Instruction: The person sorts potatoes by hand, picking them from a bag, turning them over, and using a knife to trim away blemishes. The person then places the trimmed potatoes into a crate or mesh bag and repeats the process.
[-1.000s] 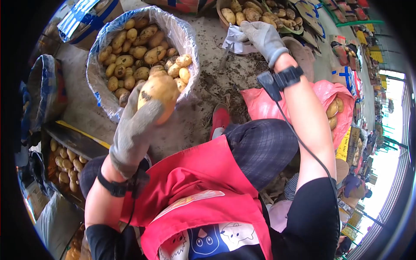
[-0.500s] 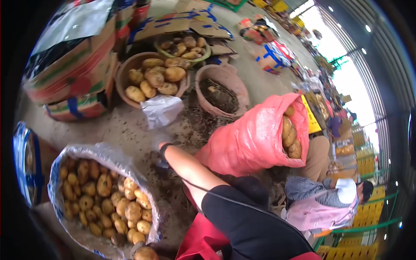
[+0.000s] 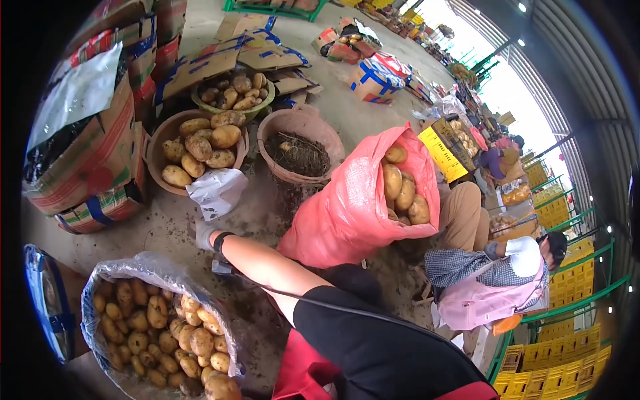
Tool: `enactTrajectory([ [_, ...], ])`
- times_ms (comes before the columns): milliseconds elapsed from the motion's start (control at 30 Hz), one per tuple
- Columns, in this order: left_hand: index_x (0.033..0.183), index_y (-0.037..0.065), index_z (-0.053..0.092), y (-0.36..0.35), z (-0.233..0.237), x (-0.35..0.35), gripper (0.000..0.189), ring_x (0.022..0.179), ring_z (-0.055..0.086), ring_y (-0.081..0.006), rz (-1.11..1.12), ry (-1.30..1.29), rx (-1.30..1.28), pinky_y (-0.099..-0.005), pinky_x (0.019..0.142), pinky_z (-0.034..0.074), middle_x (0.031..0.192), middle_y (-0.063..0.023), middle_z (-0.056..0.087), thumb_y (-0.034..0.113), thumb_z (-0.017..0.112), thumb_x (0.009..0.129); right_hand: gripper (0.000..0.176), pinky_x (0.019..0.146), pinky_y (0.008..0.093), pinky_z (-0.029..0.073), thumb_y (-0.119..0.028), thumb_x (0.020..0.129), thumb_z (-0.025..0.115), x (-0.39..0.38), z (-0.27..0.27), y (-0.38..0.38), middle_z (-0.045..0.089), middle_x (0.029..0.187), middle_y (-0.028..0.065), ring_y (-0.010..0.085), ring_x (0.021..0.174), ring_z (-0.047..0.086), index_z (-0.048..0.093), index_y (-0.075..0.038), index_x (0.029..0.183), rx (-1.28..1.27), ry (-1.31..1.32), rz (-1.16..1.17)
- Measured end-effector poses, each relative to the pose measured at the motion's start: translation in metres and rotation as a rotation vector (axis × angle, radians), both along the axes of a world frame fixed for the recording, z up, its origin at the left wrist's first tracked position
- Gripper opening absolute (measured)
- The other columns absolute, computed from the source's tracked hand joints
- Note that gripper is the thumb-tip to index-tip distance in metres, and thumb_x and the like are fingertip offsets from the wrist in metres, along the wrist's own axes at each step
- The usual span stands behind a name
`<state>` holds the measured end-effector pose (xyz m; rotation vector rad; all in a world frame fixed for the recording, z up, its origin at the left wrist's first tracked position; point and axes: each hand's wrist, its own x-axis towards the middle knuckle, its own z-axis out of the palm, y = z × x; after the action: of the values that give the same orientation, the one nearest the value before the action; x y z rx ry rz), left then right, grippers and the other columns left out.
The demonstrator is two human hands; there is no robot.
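My right hand (image 3: 204, 235), in a pale glove with a dark band at the wrist, is low over the dirty floor, just below a crumpled white plastic piece (image 3: 217, 193). Its fingers are blurred, and any grip is unclear. My left hand is out of sight. Several potatoes fill a plastic-lined container (image 3: 95, 319) at the lower left. A pink sack (image 3: 337, 210), open at its top with potatoes showing, leans right of my forearm. Beyond the white plastic are a brown basin (image 3: 157, 155) of potatoes and a pinkish tub (image 3: 265, 148) holding dirt and roots.
Stacked cartons (image 3: 87, 157) stand at the left. A green-rimmed bowl (image 3: 265, 107) of potatoes is near flattened cardboard (image 3: 203, 67). A person (image 3: 490, 283) with a pink backpack is at the right. Yellow crates (image 3: 560, 357) stand behind, and a blue-edged box (image 3: 50, 303) is at the far left.
The camera view has turned, so the tubs and pink sack appear farther left. My right hand also appears farther left and slightly lower, still near the white plastic.
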<state>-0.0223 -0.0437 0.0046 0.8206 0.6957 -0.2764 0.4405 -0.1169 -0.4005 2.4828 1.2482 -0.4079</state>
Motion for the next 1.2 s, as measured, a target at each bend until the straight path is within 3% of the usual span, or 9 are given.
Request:
enactTrajectory([
  [33,0.147,0.004,0.052,-0.003,0.004,-0.007,0.06,0.111,0.062,-0.0216,0.011,-0.013,0.013,-0.0353,0.091,0.053,0.132,-0.0097,0.061,0.046,0.057,0.106,0.031,0.081,0.046,0.054,-0.018,0.1,0.056,-0.004,0.034,0.01,0.076,0.122,-0.0024,0.0263,0.109,0.071,0.077,-0.02,0.123,-0.287,-0.116,0.434],
  [133,0.148,0.003,0.052,-0.018,0.013,-0.029,0.06,0.112,0.062,-0.0214,0.044,-0.059,0.044,-0.0357,0.091,0.053,0.132,-0.0096,0.061,0.047,0.057,0.106,0.033,0.084,0.0483,0.057,-0.021,0.093,0.059,-0.051,0.193,-0.011,0.078,0.109,0.0133,0.0325,0.102,0.074,0.077,-0.015,0.12,0.392,0.343,-0.579],
  [267,0.152,0.009,0.049,-0.036,0.014,-0.048,0.061,0.118,0.059,-0.0199,0.083,-0.137,0.073,-0.0368,0.095,0.051,0.135,-0.0091,0.06,0.045,0.06,0.105,0.032,0.082,0.0447,0.057,-0.027,0.095,0.054,-0.063,0.238,-0.004,0.075,0.097,0.0189,0.0344,0.097,0.074,0.078,-0.013,0.11,0.209,-0.003,0.05],
  [400,0.155,0.018,0.045,-0.057,0.023,-0.047,0.056,0.119,0.06,-0.0219,0.065,-0.328,0.214,-0.0373,0.091,0.054,0.137,-0.01,0.062,0.041,0.059,0.106,0.025,0.083,0.0371,0.052,-0.026,0.095,0.058,-0.112,0.318,-0.04,0.074,0.103,0.014,0.0248,0.097,0.069,0.071,-0.012,0.111,0.955,0.803,-0.593],
  [467,0.139,0.01,0.052,-0.07,0.033,-0.039,0.061,0.078,0.062,-0.0171,0.205,-0.376,0.288,-0.0283,0.067,0.054,0.111,-0.0066,0.064,0.047,0.069,0.093,0.03,0.087,0.0373,0.052,-0.014,0.09,0.068,-0.153,0.348,-0.052,0.075,0.103,0.0126,0.0247,0.099,0.068,0.07,-0.008,0.119,1.132,0.66,-0.402],
  [500,0.139,0.011,0.054,-0.069,0.036,-0.04,0.057,0.086,0.061,-0.0143,0.192,-0.38,0.234,-0.0256,0.068,0.053,0.114,-0.0034,0.063,0.037,0.072,0.091,0.039,0.092,0.0359,0.051,-0.004,0.088,0.063,-0.179,0.386,-0.069,0.073,0.112,0.0125,0.0225,0.107,0.066,0.065,0.0,0.127,1.096,0.823,-0.407],
  [600,0.143,0.005,0.05,-0.049,0.012,-0.04,0.063,0.114,0.066,-0.0259,0.147,-0.439,0.205,-0.0411,0.098,0.055,0.129,-0.0118,0.064,0.017,0.078,0.087,0.039,0.09,0.0331,0.05,-0.002,0.087,0.06,-0.228,0.388,-0.079,0.072,0.107,0.0113,0.02,0.103,0.063,0.064,0.002,0.126,1.281,0.83,-0.35],
  [933,0.146,0.005,0.047,-0.055,0.024,-0.028,0.065,0.116,0.063,-0.0194,0.193,-0.579,0.372,-0.0325,0.097,0.054,0.131,-0.0091,0.062,0.02,0.076,0.09,0.035,0.082,0.0422,0.054,-0.01,0.091,0.059,-0.336,0.446,-0.124,0.072,0.1,0.0217,0.0313,0.092,0.072,0.064,-0.001,0.125,1.123,0.808,-0.226],
  [1200,0.15,0.002,0.046,-0.042,-0.009,-0.021,0.077,0.121,0.06,-0.0175,0.181,-0.422,0.566,-0.0338,0.105,0.05,0.136,-0.0069,0.061,0.021,0.084,0.086,0.027,0.068,0.0479,0.054,-0.033,0.096,0.064,-0.342,0.446,-0.12,0.069,0.08,0.0211,0.0423,0.078,0.069,0.071,-0.008,0.09,1.1,0.639,-0.171],
])
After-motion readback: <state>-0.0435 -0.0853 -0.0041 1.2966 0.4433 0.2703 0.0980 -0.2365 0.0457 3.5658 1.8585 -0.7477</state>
